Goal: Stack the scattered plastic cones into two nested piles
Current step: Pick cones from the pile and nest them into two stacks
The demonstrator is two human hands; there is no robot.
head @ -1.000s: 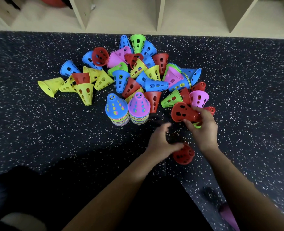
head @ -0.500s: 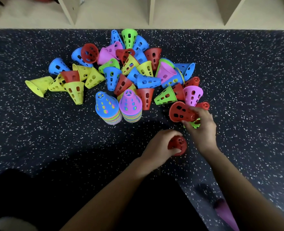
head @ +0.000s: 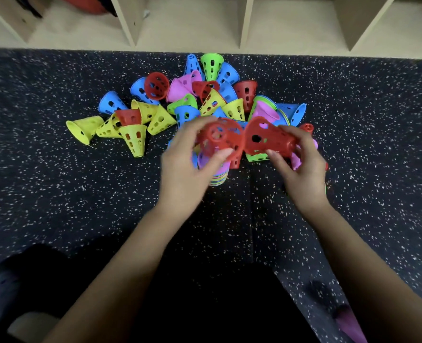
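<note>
Left red cone [head: 219, 139] and right red cone [head: 269, 141] held mid-air, touching.
Left hand [head: 187, 169] grasps the left one, blurred; right hand [head: 301, 169] grasps the right one. Below: nested pile [head: 219, 177], scattered cones [head: 155, 120], speckled mat [head: 56, 194].

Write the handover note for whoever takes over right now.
The left hand grips one red cone; the right hand grips a second red cone. Both are held above the mat, touching, not nested.
Done: a multicoloured nested pile shows beneath the left hand, mostly hidden.
Left: nest these two, then stack the loose cones scattered behind.
</note>
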